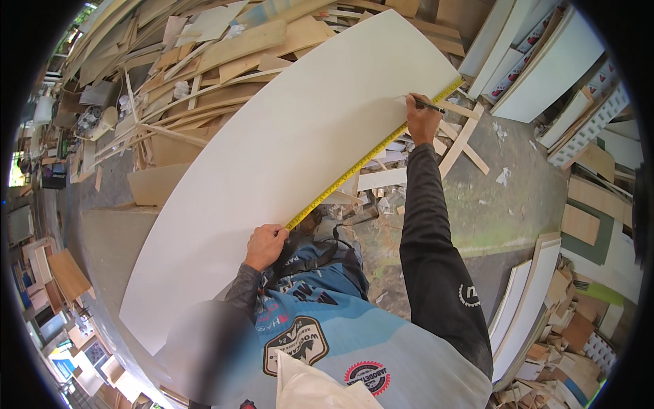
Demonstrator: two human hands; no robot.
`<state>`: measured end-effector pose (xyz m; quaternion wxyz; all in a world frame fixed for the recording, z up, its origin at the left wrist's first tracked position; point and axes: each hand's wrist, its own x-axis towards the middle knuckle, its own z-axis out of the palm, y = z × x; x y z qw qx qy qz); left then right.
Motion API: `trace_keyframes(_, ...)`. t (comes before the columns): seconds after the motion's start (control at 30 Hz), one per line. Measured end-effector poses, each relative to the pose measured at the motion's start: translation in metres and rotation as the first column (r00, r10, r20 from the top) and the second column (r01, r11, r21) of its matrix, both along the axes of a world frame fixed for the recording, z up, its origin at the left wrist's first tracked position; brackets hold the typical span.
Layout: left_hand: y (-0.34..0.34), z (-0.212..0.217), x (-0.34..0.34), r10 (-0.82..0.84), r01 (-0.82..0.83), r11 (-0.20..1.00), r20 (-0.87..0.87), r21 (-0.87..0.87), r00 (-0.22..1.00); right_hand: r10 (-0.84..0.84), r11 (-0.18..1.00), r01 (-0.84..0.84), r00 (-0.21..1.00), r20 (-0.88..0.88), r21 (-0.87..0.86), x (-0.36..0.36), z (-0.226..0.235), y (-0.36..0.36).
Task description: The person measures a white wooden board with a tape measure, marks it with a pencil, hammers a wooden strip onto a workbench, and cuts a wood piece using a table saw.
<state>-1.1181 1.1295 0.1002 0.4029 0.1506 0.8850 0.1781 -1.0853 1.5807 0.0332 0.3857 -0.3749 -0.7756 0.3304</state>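
A large white board point(286, 143) lies flat in front of me, running from lower left to upper right. A yellow tape measure point(361, 162) is stretched along its right edge. My left hand point(266, 245) presses the near end of the tape against the board's edge. My right hand point(422, 121) is extended to the far end, holding a dark pencil point(430, 105) with its tip on the board beside the tape.
A heap of plywood offcuts and strips point(204, 61) lies beyond the board at upper left. White panels point(545, 68) lean at upper right. More panels and scraps point(545, 320) are stacked at lower right. Wood strips point(463, 143) and chips litter the concrete floor point(490, 204).
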Motion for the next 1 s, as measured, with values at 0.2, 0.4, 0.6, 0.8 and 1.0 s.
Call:
trace_keyframes(0.2,0.000,0.001,0.000,0.002,-0.003,0.999,0.028,0.046,1.000,-0.217,0.975,0.223,0.964,-0.154,0.024,0.007,0.000,-0.002)
trace_keyframes(0.4,0.008,-0.003,0.010,0.039,-0.131,0.916,0.241,0.380,0.970,-0.435,0.891,0.321,0.809,-0.395,-0.322,0.045,-0.012,-0.047)
trace_keyframes(0.6,0.055,-0.008,0.027,-0.004,-0.082,0.798,0.141,0.598,0.990,-0.469,0.873,0.340,0.780,-0.415,-0.350,0.090,0.003,-0.111)
trace_keyframes(0.8,0.041,-0.013,0.067,0.228,-0.259,0.577,0.152,0.775,0.962,-0.065,0.909,0.046,0.997,-0.032,-0.414,0.137,-0.056,-0.153)
trace_keyframes(1.0,-0.078,0.007,0.142,0.541,-0.526,0.550,0.203,0.648,0.816,0.814,0.501,-0.278,0.472,0.337,-0.819,0.246,-0.084,-0.167)
